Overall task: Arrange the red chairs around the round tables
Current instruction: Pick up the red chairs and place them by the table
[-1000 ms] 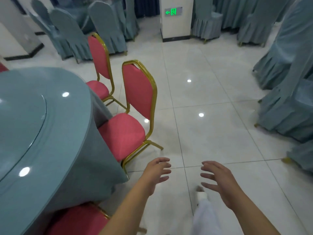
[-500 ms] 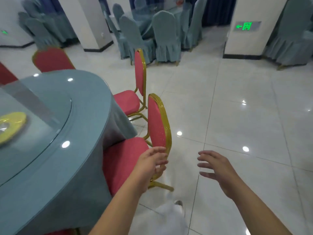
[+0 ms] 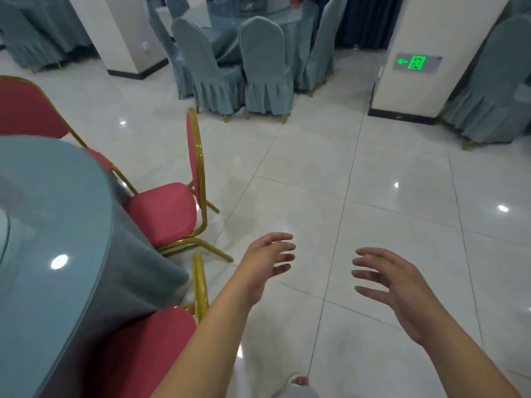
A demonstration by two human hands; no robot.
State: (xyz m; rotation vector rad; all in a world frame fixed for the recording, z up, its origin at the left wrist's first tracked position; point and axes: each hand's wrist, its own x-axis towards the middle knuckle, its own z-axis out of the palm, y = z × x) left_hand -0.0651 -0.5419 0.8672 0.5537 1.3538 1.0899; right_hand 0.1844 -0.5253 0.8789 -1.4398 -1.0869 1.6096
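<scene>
The white tiled floor (image 3: 373, 173) takes up most of what I see, glossy and dotted with reflected ceiling lights. On my left the round bench (image 3: 51, 225) curves out of view under its grey-blue cloth. Far ahead, a second round bench (image 3: 287, 18) is ringed by covered chairs (image 3: 265, 70) in the same grey-blue, and it stands between a left pillar (image 3: 123, 33) and a right pillar (image 3: 402, 30).

Three red chairs with gold frames stand at my bench. The nearest red chair (image 3: 138, 354) is at the lower left, its seat partly under the hanging cloth and its back edge-on just beside my left forearm. The middle red chair (image 3: 165, 214) has the front of its seat against the cloth. The far red chair (image 3: 26, 110) shows behind the bench at the left edge.

My left grip (image 3: 267, 259) and right grip (image 3: 393, 285) hang over bare floor. The fingers are spread and loosely bent, the palms turned toward each other, and they hold nothing and touch no chair.

A green exit sign (image 3: 416, 62) glows on the right pillar.
</scene>
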